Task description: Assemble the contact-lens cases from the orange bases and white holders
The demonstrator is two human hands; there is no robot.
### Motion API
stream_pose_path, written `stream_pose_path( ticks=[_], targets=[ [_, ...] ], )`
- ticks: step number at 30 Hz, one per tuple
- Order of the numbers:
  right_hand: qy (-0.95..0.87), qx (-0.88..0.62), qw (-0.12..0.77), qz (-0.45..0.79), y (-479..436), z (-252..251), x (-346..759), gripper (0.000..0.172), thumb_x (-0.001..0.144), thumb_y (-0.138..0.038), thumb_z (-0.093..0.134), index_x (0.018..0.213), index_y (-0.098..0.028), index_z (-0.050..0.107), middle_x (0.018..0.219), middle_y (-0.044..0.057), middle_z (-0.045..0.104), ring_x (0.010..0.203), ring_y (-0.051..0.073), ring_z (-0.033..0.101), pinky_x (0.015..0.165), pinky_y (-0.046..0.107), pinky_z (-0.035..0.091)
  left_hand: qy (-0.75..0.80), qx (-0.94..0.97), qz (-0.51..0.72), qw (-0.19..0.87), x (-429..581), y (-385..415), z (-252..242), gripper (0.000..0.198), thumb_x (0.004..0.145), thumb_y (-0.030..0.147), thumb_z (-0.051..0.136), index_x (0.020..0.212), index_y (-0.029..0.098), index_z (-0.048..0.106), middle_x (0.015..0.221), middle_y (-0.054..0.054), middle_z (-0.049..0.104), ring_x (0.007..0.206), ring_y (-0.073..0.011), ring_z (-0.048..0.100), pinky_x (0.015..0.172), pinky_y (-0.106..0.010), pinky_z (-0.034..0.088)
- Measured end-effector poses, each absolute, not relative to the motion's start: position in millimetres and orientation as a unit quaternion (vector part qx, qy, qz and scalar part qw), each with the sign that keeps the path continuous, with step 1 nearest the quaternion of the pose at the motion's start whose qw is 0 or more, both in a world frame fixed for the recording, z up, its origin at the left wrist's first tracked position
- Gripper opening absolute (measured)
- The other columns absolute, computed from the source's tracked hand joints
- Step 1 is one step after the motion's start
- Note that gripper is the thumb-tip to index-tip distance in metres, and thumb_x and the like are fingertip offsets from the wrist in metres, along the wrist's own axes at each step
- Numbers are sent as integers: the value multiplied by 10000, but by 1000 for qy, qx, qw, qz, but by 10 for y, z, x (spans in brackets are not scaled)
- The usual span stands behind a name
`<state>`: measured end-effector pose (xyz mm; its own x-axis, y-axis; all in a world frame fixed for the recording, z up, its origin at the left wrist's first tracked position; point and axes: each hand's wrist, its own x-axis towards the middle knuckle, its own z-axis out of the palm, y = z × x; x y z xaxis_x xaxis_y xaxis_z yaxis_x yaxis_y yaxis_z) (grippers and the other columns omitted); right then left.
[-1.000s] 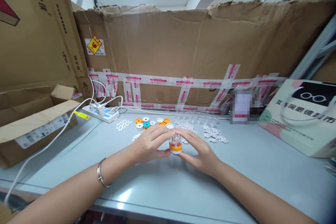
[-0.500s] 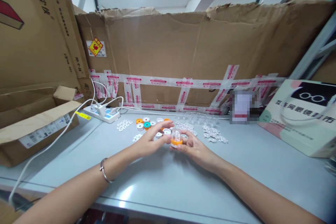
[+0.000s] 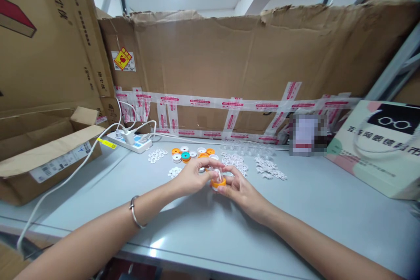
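The clear container (image 3: pixel 220 180) bears an orange band (image 3: pixel 218 183) above a white base (image 3: pixel 215 188), the round caps (image 3: pixel 185 156) orange, white and teal, the tabletop (image 3: pixel 262 236) grey-blue, and the cardboard (image 3: pixel 210 57) brown with pink-printed white tape (image 3: pixel 232 105)

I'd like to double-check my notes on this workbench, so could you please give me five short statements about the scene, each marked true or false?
1. The right hand has its fingers on the orange-ringed container. True.
2. The silver bracelet is on the right wrist. False: the silver bracelet is on the left wrist.
3. In the picture, the open cardboard box stands left of the power strip. True.
4. The left hand is well away from the container. False: the left hand has its fingers at the container's clear top.
5. The teal round piece lies among orange and white ones. True.
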<state>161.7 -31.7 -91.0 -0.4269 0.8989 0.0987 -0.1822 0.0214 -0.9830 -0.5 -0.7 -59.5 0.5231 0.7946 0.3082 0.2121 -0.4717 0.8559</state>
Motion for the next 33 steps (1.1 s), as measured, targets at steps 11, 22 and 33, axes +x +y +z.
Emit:
stream_pose_path(
  ticks=[11, 22, 33],
  targets=[
    [-682, -412, 450, 403, -373, -972, 1578, 351, 776, -265, 535, 983, -253, 252, 876, 25, 607, 811, 177, 558, 783, 367, 402, 399, 778, 408, 261, 74, -73, -718, 169, 706, 297, 630, 804, 173, 571, 832, -21, 616, 811, -180, 563, 734, -293, 429],
    [-671, -348, 451, 475, -330, -940, 1598, 356, 763, -321, 581, 1038, -255, 364, 938, 36, 610, 849, 167, 591, 809, 352, 446, 374, 784, 414, 273, 91, -109, -756, 236, 725, 278, 630, 912, 181, 523, 923, -30, 568, 873, -175, 513, 785, -299, 402],
    [-501, -637, 579, 85, 292, -903, 3108, 334, 628, -404, 621, 865, -200, 505, 754, 66, 671, 684, 214, 636, 622, 329, 483, 359, 788, 436, 245, -93, -59, -637, 220, 869, 345, 437, 1014, 203, 520, 1053, -59, 546, 1011, -185, 492, 869, -331, 378]
  ],
)
